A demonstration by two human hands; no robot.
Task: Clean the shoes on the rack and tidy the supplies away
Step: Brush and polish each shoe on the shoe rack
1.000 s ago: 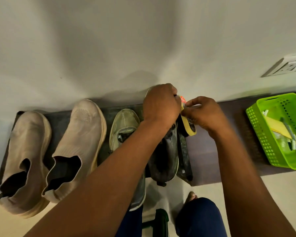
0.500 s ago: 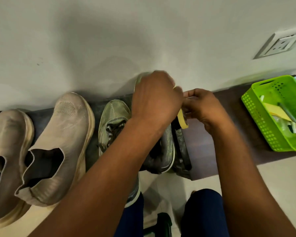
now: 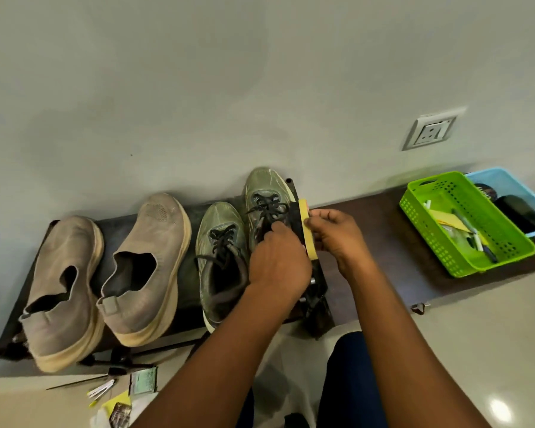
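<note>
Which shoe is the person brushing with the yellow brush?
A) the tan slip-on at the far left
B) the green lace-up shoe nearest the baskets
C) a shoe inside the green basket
B: the right hand holds the yellow brush against the side of the green lace-up shoe nearest the baskets, while the left hand steadies that shoe.
</note>
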